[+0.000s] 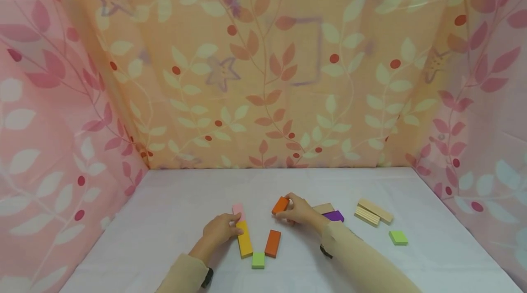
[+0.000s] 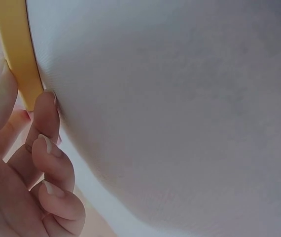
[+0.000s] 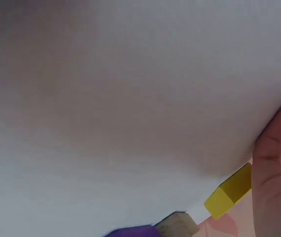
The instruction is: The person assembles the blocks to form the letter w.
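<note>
My left hand (image 1: 219,229) pinches the long yellow block (image 1: 244,242) near its far end; in the left wrist view, thumb and a finger flank the yellow block (image 2: 19,49). A pink block (image 1: 238,210) continues the line beyond it. With thumb and fingers, my right hand (image 1: 300,212) grips an orange block (image 1: 281,205), of which only a red-orange sliver shows in the right wrist view. Closer to me, a light green block (image 1: 258,260) lies between the yellow block's near end and a second orange block (image 1: 272,243), forming a V-like outline.
Beside the right forearm lie a purple block (image 1: 334,216) and a plain wooden block (image 1: 324,208). A yellow block (image 3: 229,191) shows near the right fingers in the wrist view. Further right are two plain wooden blocks (image 1: 380,210) and a green block (image 1: 398,237). Patterned cloth surrounds the white table (image 1: 181,192).
</note>
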`<action>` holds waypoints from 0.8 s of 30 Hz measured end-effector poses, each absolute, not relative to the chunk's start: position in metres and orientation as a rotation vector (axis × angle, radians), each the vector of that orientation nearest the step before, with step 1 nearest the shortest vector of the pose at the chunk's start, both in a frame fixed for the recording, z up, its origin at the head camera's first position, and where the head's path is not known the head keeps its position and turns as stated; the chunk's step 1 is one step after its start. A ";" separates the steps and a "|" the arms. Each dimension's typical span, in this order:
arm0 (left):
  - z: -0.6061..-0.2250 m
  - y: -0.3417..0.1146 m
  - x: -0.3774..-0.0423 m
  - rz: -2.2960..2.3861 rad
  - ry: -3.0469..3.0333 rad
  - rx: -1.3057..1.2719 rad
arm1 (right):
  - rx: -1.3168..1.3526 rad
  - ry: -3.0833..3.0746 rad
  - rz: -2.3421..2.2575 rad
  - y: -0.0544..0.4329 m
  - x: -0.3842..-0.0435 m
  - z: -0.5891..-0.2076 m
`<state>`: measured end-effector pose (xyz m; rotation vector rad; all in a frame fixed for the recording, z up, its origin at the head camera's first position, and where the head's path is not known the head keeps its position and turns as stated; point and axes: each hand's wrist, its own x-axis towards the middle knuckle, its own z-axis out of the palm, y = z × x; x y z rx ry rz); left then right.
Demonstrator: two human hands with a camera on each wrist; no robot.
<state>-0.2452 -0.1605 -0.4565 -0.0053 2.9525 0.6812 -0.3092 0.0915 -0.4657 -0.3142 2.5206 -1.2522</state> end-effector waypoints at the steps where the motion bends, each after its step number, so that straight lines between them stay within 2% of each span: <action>1: -0.456 -0.160 -0.245 0.677 2.951 -0.006 | -0.330 2.505 -1.265 0.094 -0.308 -0.466; 13: -0.455 -0.159 -0.244 0.673 2.965 0.015 | -0.573 2.496 -1.091 0.101 -0.302 -0.464; 24: -0.455 -0.161 -0.244 0.655 2.966 0.014 | -0.515 2.448 -1.109 0.099 -0.307 -0.464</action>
